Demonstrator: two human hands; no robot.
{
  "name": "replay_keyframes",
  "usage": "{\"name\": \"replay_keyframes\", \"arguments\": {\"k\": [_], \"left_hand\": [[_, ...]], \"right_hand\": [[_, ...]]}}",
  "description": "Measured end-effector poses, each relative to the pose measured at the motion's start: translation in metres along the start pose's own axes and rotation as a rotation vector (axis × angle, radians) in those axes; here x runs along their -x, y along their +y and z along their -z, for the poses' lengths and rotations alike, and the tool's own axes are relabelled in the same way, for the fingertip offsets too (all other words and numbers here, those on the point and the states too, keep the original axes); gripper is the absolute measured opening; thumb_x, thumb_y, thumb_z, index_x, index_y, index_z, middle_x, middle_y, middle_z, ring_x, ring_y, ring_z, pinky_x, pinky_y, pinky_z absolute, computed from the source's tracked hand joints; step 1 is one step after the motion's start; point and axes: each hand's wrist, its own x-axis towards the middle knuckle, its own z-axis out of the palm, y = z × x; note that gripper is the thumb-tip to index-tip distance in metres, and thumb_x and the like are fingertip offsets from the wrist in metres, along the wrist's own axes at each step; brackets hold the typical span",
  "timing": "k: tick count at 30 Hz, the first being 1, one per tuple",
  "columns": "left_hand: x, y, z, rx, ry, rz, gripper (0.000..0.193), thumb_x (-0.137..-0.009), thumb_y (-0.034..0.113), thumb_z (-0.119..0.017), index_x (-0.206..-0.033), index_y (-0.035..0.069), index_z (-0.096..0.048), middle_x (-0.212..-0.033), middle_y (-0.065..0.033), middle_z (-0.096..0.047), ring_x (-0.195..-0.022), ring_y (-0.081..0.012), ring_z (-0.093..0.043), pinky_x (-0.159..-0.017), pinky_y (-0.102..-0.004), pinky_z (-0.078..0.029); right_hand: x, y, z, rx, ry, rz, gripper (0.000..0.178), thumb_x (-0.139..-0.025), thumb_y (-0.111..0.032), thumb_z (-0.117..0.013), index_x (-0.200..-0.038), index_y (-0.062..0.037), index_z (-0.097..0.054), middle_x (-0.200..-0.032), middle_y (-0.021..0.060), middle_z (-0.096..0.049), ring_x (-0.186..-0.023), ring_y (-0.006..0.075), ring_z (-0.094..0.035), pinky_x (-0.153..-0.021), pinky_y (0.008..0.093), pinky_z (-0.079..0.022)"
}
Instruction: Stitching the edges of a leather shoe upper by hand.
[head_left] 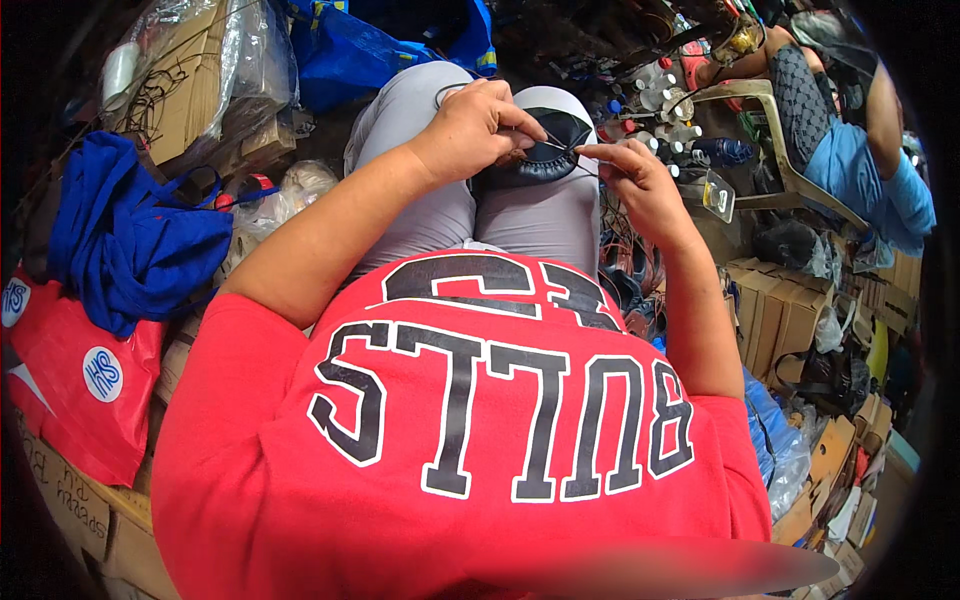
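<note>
A black leather shoe point(540, 168) rests across my grey-trousered knees, its rounded edge gathered in a row of stitches. My left hand point(478, 128) is closed at the shoe's left side, pinching a thin strand that runs toward the right; a dark loop of it shows behind the knuckles. On the other side, my right hand point(640, 182) has its thumb and forefinger pressed together at the strand, close to the stitched edge, with the other fingers curled. Whether a needle is on the strand is too small to tell. Part of the shoe lies behind my left fingers.
A blue cloth bag point(130, 230) and a red plastic bag point(90, 375) lie at left, below plastic-wrapped cardboard point(190, 80). Several small bottles point(655, 95) stand beyond my right hand. Another person in blue point(860, 160) sits on a plastic chair point(775, 140). Cardboard boxes point(780, 310) are stacked at right.
</note>
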Motion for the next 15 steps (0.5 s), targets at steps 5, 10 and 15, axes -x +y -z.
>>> {"name": "replay_keyframes", "arguments": {"k": [5,10,15], "left_hand": [[-0.006,-0.004,-0.004,-0.082,-0.006,-0.005,0.02,-0.07,0.005,-0.071,-0.087,0.015,-0.073,-0.074,-0.0017,-0.046,-0.073,-0.0161,-0.046,-0.066,-0.0286,-0.041],[-0.007,0.003,0.007,-0.128,0.01,-0.047,0.02,-0.07,0.004,-0.07,-0.085,0.017,-0.073,-0.072,-0.0019,-0.047,-0.076,-0.0184,-0.047,-0.065,-0.0294,-0.04],[0.006,0.016,0.024,-0.486,-0.049,-0.002,0.014,-0.072,0.013,-0.068,-0.084,0.019,-0.072,-0.071,-0.0001,-0.052,-0.081,-0.0194,-0.049,-0.076,-0.0355,-0.034]], "right_hand": [[-0.009,0.008,0.002,-0.082,-0.034,-0.065,0.036,-0.077,0.006,-0.05,-0.104,-0.0116,-0.067,-0.079,0.0038,-0.046,-0.074,0.0147,-0.047,-0.07,0.0244,-0.04],[-0.011,0.002,0.006,-0.071,-0.031,-0.068,0.038,-0.076,0.007,-0.049,-0.102,-0.0122,-0.068,-0.077,0.003,-0.046,-0.073,0.0139,-0.046,-0.07,0.0249,-0.04],[0.0,-0.01,0.001,0.118,0.028,0.014,0.033,-0.076,0.003,-0.055,-0.101,-0.014,-0.068,-0.073,0.0055,-0.053,-0.07,0.0184,-0.051,-0.07,0.0277,-0.041]]}}
